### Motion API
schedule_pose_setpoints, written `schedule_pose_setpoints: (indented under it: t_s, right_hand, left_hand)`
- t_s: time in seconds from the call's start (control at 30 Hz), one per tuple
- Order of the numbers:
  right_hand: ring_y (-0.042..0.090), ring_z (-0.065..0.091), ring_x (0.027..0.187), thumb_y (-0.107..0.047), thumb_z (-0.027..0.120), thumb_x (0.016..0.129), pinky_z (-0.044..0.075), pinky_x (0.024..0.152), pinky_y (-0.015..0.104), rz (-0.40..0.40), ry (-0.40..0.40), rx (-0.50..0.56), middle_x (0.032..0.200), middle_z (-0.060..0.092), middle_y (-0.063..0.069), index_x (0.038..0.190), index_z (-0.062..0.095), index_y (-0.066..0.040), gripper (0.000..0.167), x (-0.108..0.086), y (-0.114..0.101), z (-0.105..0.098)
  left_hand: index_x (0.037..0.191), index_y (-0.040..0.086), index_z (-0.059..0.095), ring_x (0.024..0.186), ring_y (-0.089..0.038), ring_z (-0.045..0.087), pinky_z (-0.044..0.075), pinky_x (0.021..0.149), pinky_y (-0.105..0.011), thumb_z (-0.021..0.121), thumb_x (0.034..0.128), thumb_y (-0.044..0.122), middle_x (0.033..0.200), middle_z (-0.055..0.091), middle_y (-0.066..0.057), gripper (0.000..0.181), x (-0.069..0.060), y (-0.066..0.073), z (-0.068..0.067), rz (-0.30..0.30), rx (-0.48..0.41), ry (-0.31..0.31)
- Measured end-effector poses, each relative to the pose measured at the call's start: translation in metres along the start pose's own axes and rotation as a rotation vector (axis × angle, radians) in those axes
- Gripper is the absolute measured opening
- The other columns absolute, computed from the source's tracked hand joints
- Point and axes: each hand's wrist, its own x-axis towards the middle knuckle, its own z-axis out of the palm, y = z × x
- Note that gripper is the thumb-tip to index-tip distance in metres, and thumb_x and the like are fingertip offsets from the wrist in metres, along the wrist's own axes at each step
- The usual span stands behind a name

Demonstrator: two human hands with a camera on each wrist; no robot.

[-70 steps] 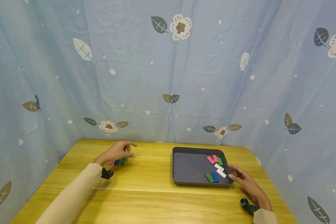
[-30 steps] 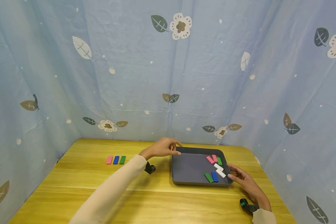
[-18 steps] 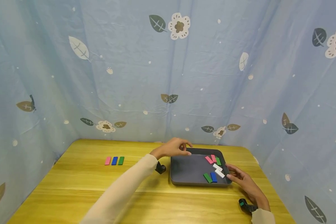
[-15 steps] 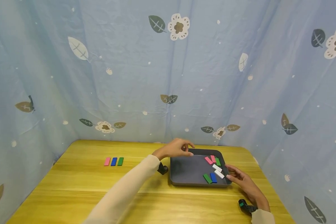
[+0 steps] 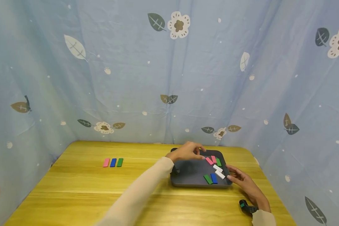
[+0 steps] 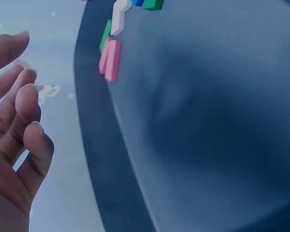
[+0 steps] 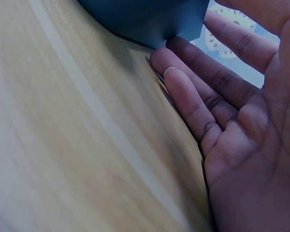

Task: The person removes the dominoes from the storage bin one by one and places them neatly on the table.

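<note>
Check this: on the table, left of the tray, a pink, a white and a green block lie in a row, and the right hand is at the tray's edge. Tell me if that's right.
Not quite: the middle block is blue, not white, as the head view shows. The pink block, green block and right hand are as you say.
</note>
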Motion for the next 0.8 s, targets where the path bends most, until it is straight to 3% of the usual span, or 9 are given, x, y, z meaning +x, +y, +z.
schedule_pose_setpoints:
  t_s: [0.27, 0.57, 0.8]
  right_hand:
    - [0.029, 0.053, 0.127, -0.035, 0.067, 0.101, 0.046, 0.101, 0.038, 0.013, 0.016, -0.001, 0.155, 0.045, 0.01, 0.157, 0.045, -0.027, 0.06, 0.002, 0.004, -0.001]
    - [0.029, 0.054, 0.125, -0.033, 0.067, 0.102, 0.047, 0.099, 0.036, 0.002, 0.014, 0.018, 0.154, 0.045, 0.014, 0.157, 0.044, -0.023, 0.061, -0.001, 0.002, -0.001]
    - [0.028, 0.054, 0.125, -0.032, 0.067, 0.102, 0.048, 0.098, 0.033, -0.006, 0.012, 0.034, 0.153, 0.045, 0.013, 0.156, 0.046, -0.023, 0.058, -0.002, 0.002, 0.001]
  left_hand:
    - [0.128, 0.005, 0.07, 0.075, -0.006, 0.058, 0.047, 0.071, -0.019, 0.075, 0.0961, 0.018, 0.084, 0.066, 0.006, 0.035, 0.015, -0.001, 0.021, 0.002, 0.003, -0.003]
    - [0.125, 0.008, 0.073, 0.074, -0.006, 0.058, 0.047, 0.07, -0.02, 0.077, 0.0948, 0.022, 0.083, 0.066, 0.006, 0.034, 0.03, 0.002, 0.039, -0.02, 0.044, -0.011]
    - [0.124, 0.004, 0.072, 0.074, -0.005, 0.06, 0.048, 0.07, -0.019, 0.08, 0.0925, 0.019, 0.087, 0.069, 0.001, 0.035, 0.035, 0.001, 0.053, -0.044, -0.001, -0.017]
